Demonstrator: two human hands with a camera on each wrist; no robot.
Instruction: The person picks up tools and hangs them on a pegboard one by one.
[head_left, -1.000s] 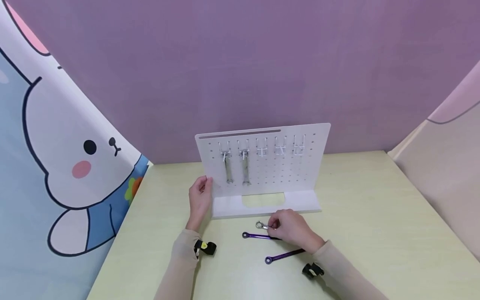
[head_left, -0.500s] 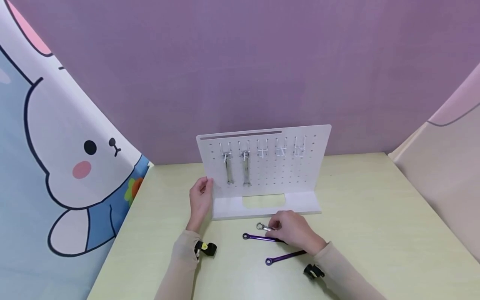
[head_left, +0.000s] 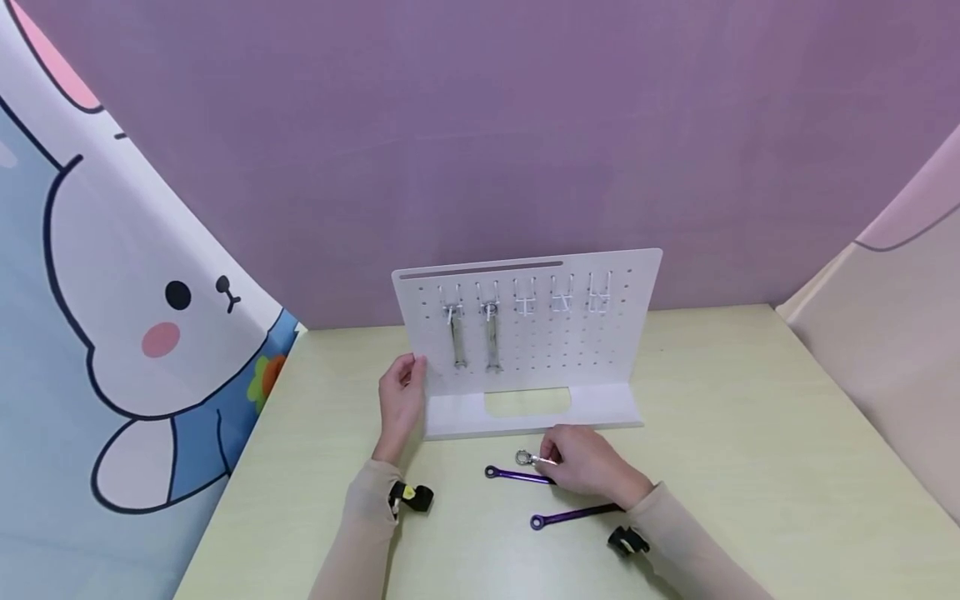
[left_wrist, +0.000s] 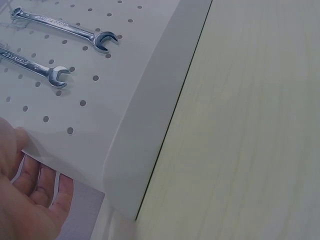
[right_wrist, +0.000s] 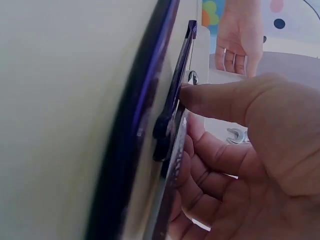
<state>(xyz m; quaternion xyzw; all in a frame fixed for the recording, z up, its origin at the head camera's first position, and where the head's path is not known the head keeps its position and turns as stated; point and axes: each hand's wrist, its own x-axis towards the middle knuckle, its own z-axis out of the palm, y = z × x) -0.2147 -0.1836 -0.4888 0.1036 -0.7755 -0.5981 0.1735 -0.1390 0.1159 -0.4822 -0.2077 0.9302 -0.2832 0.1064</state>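
My left hand (head_left: 401,402) pinches the left edge of a white pegboard (head_left: 540,354), thumb on the front face and fingers behind it. With thumb and fingers, my right hand (head_left: 588,462) grips a silver combination wrench (head_left: 524,457) low over the table; its ring end sticks out to the left. Just below lies a purple wrench (head_left: 516,475), its right end hidden by the hand. Nearer the front is another purple wrench (head_left: 573,515), partly under the right wrist. Two silver wrenches, one left (head_left: 458,342) and one right (head_left: 492,343), hang from the board's hooks.
Three white wire hooks (head_left: 561,297) to the right on the board carry no wrench. The board's base (head_left: 607,406) stands on the pale wooden table (head_left: 720,417). A purple backdrop (head_left: 525,150) rises behind, and a cartoon-print cloth (head_left: 165,375) hangs at the left.
My right hand has come slightly toward the front with the silver wrench, whose ring end has shifted a little down and right. The left hand stays on the board's edge.
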